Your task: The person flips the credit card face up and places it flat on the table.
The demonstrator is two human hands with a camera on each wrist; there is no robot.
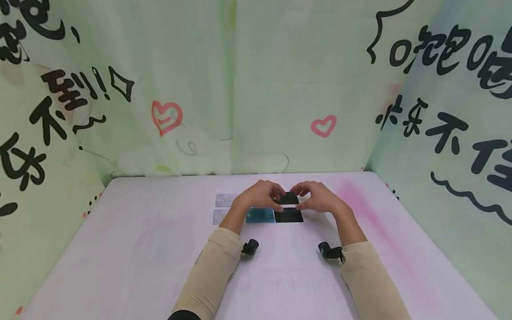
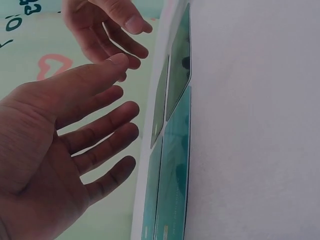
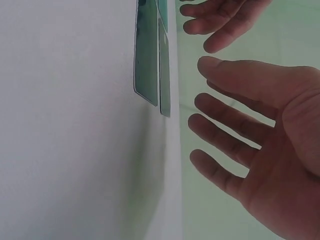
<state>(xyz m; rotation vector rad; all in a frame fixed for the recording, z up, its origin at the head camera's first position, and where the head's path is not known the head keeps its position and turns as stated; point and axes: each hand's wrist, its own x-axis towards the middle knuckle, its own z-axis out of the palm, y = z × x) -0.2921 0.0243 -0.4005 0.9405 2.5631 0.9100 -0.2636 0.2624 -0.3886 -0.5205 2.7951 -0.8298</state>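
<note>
Flat cards lie in two neat rows on the table. At the right end are a front black card [image 1: 289,215] and a back black card [image 1: 287,198]. A front teal card [image 1: 260,216] sits beside them; behind it, a second teal card [image 2: 151,195] shows in the left wrist view but is covered by my hand in the head view. My left hand [image 1: 259,195] hovers over the back row, fingers relaxed and holding nothing. Opposite it, my right hand [image 1: 317,198] is at the right side of the black cards, its fingers spread and likewise without anything in them.
Two pale silvery cards, a back one [image 1: 226,200] and a front one [image 1: 218,217], lie at the left end of the rows. The white table [image 1: 160,258] has a pink streak on the right. Green printed curtains [image 1: 272,89] stand behind and on both sides.
</note>
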